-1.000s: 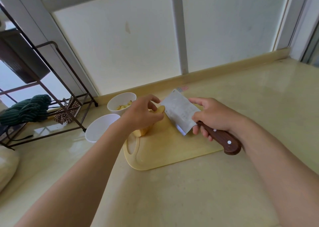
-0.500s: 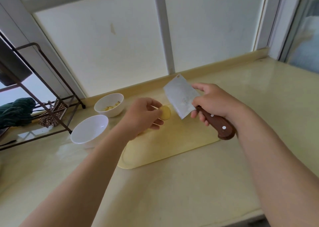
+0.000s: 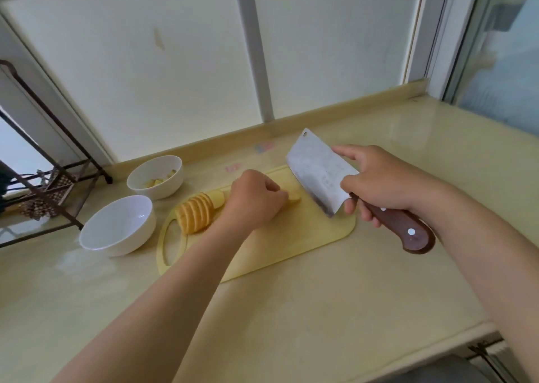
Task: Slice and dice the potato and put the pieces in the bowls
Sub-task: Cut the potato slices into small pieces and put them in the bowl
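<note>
On the middle of the cutting board point(image 3: 291, 237), the left grip point(image 3: 253, 202) pinches a potato piece point(image 3: 294, 198); the right grip point(image 3: 379, 181), curled round the cleaver point(image 3: 318, 172), holds it over the board's right end. At its left end lie potato slices point(image 3: 197, 212), bowls point(image 3: 116, 228) just beyond.

cream counter point(image 3: 320, 309) holds a yellow cutting board point(image 3: 306, 237), near bowl point(image 3: 116, 225), far bowl point(image 3: 163, 190), metal rack point(image 3: 76, 223).

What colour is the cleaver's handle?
The cleaver handle is dark reddish-brown with pale rivets; the head view shows it.
</note>
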`<state>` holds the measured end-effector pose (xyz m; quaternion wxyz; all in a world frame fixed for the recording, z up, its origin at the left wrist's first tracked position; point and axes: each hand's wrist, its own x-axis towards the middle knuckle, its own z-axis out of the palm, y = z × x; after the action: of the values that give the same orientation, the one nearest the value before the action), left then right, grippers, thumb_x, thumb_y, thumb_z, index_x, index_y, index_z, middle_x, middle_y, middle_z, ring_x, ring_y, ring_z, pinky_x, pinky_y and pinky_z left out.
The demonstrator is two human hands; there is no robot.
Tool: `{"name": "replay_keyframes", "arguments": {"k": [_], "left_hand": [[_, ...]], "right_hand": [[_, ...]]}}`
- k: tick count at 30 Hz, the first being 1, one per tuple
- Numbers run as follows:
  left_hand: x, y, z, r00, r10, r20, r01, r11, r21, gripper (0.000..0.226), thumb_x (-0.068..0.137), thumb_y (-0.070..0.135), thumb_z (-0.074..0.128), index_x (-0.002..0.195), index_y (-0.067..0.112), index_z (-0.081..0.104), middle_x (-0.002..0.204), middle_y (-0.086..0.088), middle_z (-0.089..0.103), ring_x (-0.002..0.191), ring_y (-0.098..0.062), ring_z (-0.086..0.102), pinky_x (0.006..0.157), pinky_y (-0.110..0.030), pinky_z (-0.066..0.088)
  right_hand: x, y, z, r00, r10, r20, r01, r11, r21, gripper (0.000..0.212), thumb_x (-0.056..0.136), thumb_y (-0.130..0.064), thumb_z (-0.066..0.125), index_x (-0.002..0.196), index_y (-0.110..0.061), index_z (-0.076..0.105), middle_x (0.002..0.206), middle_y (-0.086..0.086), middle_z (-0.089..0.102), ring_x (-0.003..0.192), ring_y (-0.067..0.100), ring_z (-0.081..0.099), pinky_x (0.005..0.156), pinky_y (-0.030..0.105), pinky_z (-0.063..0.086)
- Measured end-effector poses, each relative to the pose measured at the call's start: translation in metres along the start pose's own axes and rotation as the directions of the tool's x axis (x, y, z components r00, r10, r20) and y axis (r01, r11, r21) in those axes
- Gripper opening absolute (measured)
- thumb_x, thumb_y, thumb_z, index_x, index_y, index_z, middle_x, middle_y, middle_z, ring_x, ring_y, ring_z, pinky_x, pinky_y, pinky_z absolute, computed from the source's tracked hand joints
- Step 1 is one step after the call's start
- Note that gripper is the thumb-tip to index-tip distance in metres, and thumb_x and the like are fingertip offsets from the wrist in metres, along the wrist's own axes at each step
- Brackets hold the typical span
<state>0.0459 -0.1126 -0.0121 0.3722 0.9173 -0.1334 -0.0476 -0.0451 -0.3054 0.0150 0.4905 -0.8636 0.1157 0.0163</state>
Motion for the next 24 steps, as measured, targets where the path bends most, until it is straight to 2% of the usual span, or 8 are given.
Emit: {"name": "replay_keyframes", "arguments": {"k": [3,6,8,11,14,18,22,24], "left_hand": [[-0.001,-0.004,-0.006,0.987,0.102,0.123,-0.118,0.984,0.131,0.009,0.085,0.024,0.070,0.092,0.021,0.075,0.086,0.009,0.070,0.081,-0.008,0.064,0.068,-0.020,0.053],[-0.004,-0.012,-0.002,0.936,0.313,0.163,-0.347,0.903,0.253,0.016,0.086,0.024,0.068,0.100,0.022,0.074,0.093,0.012,0.064,0.083,-0.007,0.060,0.076,-0.021,0.049],[-0.002,-0.021,0.003,0.896,0.413,0.164,-0.444,0.855,0.268,0.019,0.086,0.026,0.068,0.104,0.024,0.074,0.106,0.010,0.061,0.084,-0.008,0.055,0.081,-0.023,0.047],[0.002,-0.028,0.008,0.852,0.496,0.170,-0.523,0.820,0.230,0.018,0.088,0.022,0.068,0.104,0.021,0.076,0.117,0.007,0.064,0.080,-0.004,0.051,0.081,-0.016,0.041],[0.002,-0.026,0.012,0.829,0.549,0.107,-0.559,0.802,0.210,0.015,0.089,0.020,0.068,0.100,0.018,0.078,0.111,0.003,0.067,0.079,-0.004,0.050,0.078,-0.014,0.039],[0.000,-0.026,0.018,0.789,0.607,0.095,-0.612,0.765,0.200,0.015,0.088,0.022,0.069,0.099,0.015,0.078,0.103,-0.002,0.066,0.078,-0.009,0.052,0.079,-0.028,0.047],[0.006,-0.032,0.011,0.733,0.659,0.169,-0.680,0.714,0.168,0.019,0.089,0.022,0.067,0.105,0.017,0.076,0.104,0.001,0.064,0.079,-0.007,0.051,0.076,-0.021,0.045],[0.008,-0.035,0.011,0.703,0.688,0.177,-0.711,0.685,0.160,0.019,0.089,0.019,0.065,0.104,0.016,0.076,0.104,0.000,0.064,0.085,-0.013,0.056,0.079,-0.026,0.049]], "right_hand": [[-0.004,0.000,-0.002,1.000,0.012,0.018,-0.011,0.999,-0.053,0.085,0.092,0.000,0.040,0.161,-0.046,0.024,0.068,0.014,0.073,0.045,0.023,0.059,0.047,0.035,0.055],[-0.007,-0.002,-0.002,0.999,0.019,0.039,-0.014,0.992,-0.125,0.085,0.093,-0.001,0.041,0.161,-0.048,0.020,0.071,0.014,0.073,0.042,0.020,0.059,0.048,0.035,0.056],[-0.009,-0.003,-0.001,0.999,0.022,0.032,-0.016,0.987,-0.159,0.085,0.094,-0.002,0.042,0.161,-0.049,0.019,0.073,0.013,0.073,0.041,0.018,0.059,0.047,0.034,0.055],[-0.011,-0.004,0.003,1.000,0.017,0.014,-0.014,0.980,-0.200,0.085,0.094,-0.005,0.043,0.161,-0.051,0.018,0.075,0.013,0.072,0.042,0.018,0.060,0.046,0.034,0.055],[-0.010,-0.007,0.007,1.000,0.017,0.008,-0.015,0.976,-0.216,0.085,0.094,-0.005,0.043,0.161,-0.051,0.018,0.076,0.014,0.071,0.043,0.018,0.061,0.045,0.033,0.055],[-0.011,-0.016,0.010,0.999,0.017,0.031,-0.007,0.959,-0.284,0.084,0.095,-0.006,0.043,0.161,-0.051,0.017,0.081,0.014,0.071,0.043,0.017,0.062,0.046,0.035,0.057],[-0.008,-0.032,0.016,0.998,0.014,0.060,0.013,0.901,-0.433,0.083,0.097,-0.008,0.041,0.162,-0.050,0.012,0.094,0.005,0.062,0.053,0.021,0.070,0.050,0.041,0.063],[-0.007,-0.038,0.018,0.998,0.014,0.058,0.015,0.879,-0.476,0.083,0.097,-0.007,0.040,0.163,-0.049,0.012,0.094,0.001,0.058,0.057,0.023,0.072,0.051,0.042,0.064]]}}
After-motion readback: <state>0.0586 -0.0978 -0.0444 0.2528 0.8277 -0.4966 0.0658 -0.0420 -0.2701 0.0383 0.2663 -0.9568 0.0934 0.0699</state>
